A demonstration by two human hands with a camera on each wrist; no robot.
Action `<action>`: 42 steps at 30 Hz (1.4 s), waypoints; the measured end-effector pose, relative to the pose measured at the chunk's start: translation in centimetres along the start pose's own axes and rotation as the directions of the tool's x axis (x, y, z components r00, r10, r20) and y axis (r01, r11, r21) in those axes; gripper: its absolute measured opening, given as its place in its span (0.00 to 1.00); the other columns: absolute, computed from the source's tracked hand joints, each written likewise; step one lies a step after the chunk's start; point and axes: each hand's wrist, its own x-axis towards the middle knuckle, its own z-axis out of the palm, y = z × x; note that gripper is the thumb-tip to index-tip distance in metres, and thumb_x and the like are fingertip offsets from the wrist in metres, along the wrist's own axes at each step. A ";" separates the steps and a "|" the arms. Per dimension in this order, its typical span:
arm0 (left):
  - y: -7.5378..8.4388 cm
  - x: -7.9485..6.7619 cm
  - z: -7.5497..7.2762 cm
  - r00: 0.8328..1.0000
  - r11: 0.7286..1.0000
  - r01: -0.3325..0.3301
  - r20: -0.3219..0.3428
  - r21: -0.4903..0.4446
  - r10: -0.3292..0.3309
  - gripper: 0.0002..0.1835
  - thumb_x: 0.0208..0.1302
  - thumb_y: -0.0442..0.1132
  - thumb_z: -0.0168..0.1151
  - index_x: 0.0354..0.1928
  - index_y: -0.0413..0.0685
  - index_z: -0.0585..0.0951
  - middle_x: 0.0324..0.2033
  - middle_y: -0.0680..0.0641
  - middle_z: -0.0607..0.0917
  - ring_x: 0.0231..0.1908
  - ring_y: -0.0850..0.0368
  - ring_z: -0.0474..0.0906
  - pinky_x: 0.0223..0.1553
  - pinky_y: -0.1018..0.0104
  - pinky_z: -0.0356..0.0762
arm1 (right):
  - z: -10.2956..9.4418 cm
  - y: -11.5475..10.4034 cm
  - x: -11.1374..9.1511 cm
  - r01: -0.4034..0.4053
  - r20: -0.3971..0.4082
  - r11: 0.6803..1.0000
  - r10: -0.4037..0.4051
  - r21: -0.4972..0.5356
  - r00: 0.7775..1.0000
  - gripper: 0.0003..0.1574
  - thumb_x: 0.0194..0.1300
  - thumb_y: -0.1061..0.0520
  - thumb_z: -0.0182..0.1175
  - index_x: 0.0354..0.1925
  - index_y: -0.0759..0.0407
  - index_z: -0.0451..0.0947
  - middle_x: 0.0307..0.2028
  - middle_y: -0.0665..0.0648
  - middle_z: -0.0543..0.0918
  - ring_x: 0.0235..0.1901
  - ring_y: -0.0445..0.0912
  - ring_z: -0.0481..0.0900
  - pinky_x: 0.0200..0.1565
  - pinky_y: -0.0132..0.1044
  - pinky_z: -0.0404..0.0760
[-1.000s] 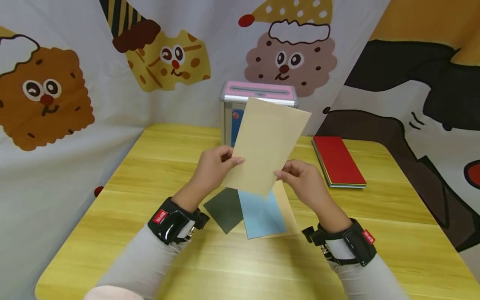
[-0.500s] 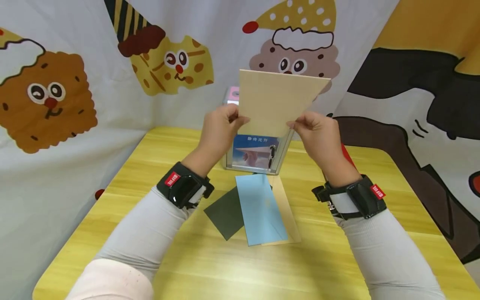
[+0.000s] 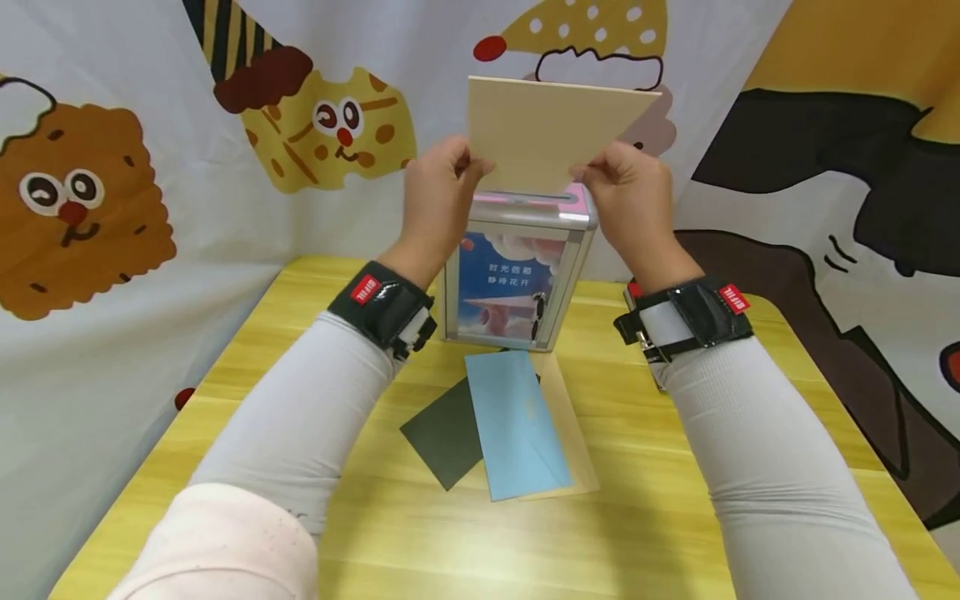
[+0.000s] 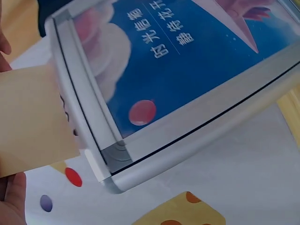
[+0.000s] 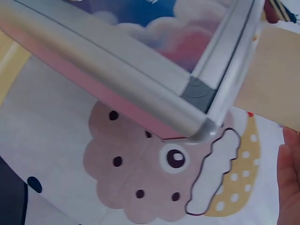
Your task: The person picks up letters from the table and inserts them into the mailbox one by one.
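A plain cream envelope [image 3: 555, 129] stands tilted above the pink-topped letter box [image 3: 510, 287]. My left hand [image 3: 441, 196] pinches its lower left corner between thumb and fingers, and my right hand [image 3: 636, 196] pinches the lower right. Its bottom edge is at the slot [image 3: 525, 198] in the lid; whether it has entered cannot be told. In the left wrist view the envelope [image 4: 33, 117] reaches the box's top edge, with part of my left hand [image 4: 13, 199] below. The right wrist view shows the envelope [image 5: 272, 77] beside the silver frame and my right hand [image 5: 288, 176] at its edge.
In front of the box, a light blue envelope [image 3: 513, 425] overlaps a dark green one [image 3: 446, 437] and a second cream one [image 3: 577, 454]. My right forearm mostly hides a red-topped stack [image 3: 634, 291]. A printed cloth [image 3: 322, 225] hangs close behind the table.
Both hands have lifted the cream envelope up and forward, from over the blue envelope to the top of the box. It has tipped away from me, and the box front is now uncovered.
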 end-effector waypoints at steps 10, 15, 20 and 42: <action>-1.1 1.9 1.7 0.998 0.998 0.059 0.024 0.014 -0.060 0.18 0.67 0.39 0.61 0.21 0.47 0.66 0.25 0.49 0.71 0.30 0.56 0.66 0.34 0.69 0.61 | 1.1 1.9 1.2 -0.072 0.041 0.996 0.070 0.055 0.997 0.11 0.64 0.59 0.63 0.34 0.70 0.83 0.35 0.65 0.86 0.24 0.24 0.68 0.30 0.22 0.65; -1.7 2.3 1.9 0.996 0.997 0.074 0.044 0.001 -0.074 0.20 0.67 0.38 0.60 0.21 0.48 0.61 0.24 0.49 0.69 0.30 0.55 0.66 0.33 0.70 0.59 | 1.8 2.2 1.7 -0.088 0.071 0.994 0.083 0.066 0.994 0.10 0.65 0.62 0.63 0.32 0.71 0.82 0.35 0.64 0.87 0.25 0.24 0.72 0.30 0.21 0.67; -2.4 2.4 2.2 0.991 0.994 0.109 0.075 0.008 -0.109 0.20 0.67 0.38 0.60 0.21 0.48 0.62 0.24 0.48 0.69 0.30 0.55 0.67 0.32 0.70 0.60 | 2.5 2.8 1.8 -0.098 0.084 0.995 0.095 0.035 0.992 0.11 0.64 0.62 0.64 0.29 0.70 0.81 0.31 0.64 0.87 0.22 0.27 0.70 0.28 0.22 0.66; -0.1 2.9 0.4 0.992 0.990 0.123 0.012 -0.067 -0.123 0.11 0.67 0.40 0.59 0.37 0.36 0.78 0.31 0.46 0.78 0.33 0.58 0.69 0.33 0.73 0.63 | 3.7 3.6 1.5 -0.173 0.210 0.979 0.193 -0.111 0.959 0.13 0.66 0.54 0.63 0.36 0.64 0.85 0.38 0.60 0.87 0.32 0.44 0.76 0.31 0.28 0.67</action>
